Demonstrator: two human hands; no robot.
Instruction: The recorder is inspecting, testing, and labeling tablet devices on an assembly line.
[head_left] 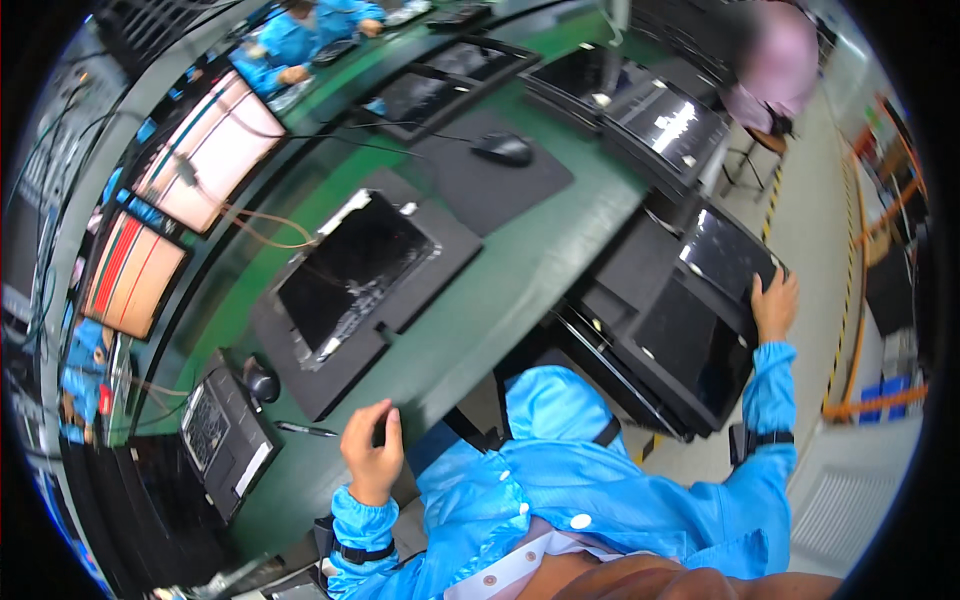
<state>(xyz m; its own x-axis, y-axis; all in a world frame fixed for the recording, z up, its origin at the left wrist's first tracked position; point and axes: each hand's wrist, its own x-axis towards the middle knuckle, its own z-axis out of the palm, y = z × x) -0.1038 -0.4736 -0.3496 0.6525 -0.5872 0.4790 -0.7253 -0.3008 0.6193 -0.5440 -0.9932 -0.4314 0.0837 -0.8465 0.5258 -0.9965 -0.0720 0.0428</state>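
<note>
My left hand point(371, 455) is above the bench's front edge with fingers loosely curled and thumb apart, nothing visible in it. Right of the bench, my right hand point(776, 308) rests at the outer edge of a black foam tray, fingers stretched and spread. Beside its fingertips lies a shiny dark display panel point(725, 250); a second dark panel point(690, 350) lies nearer to me. On the bench, another display panel point(355, 268) with clear film and ragged pale edges sits on a black foam pad point(440, 285). A pen point(306, 429) lies close to my left hand.
Two lit monitors point(212, 150) stand at the left. A mouse point(502, 149) is on a dark mat, another mouse point(261, 380) beside an opened device point(215, 435). More panels in black trays point(668, 125) stack at the far right. People work across the bench; another person point(780, 60) is near a stool.
</note>
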